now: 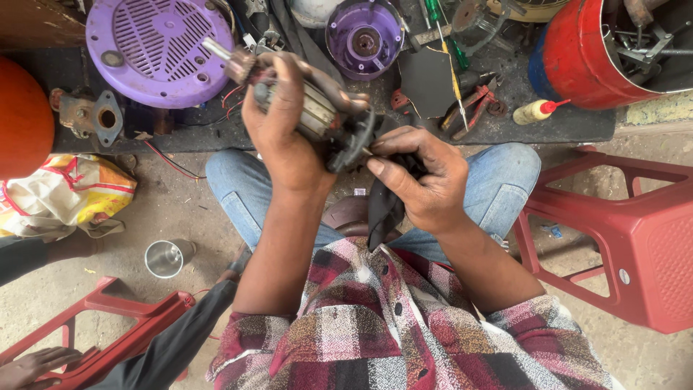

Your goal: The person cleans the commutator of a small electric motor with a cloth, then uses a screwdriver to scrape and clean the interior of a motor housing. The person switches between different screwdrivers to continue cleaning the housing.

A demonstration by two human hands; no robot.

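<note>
My left hand [285, 133] grips a motor armature [317, 108] with a metal shaft sticking out at its upper left and a dark fan at its lower right end. My right hand [422, 180] pinches a black cloth [382, 209] and presses it against the fan end of the armature. The cloth hangs down between my knees. Both hands are held over my lap, above blue jeans and a plaid shirt.
A purple fan cover [159, 50] and a purple motor housing [364, 36] lie on a dark mat ahead. Pliers [473, 105], screwdrivers, a small glue bottle [538, 110] and a red drum [585, 54] are right. Red stools [628, 231] flank me. A steel cup [166, 258] stands on the floor. Another person's hand [32, 365] is at lower left.
</note>
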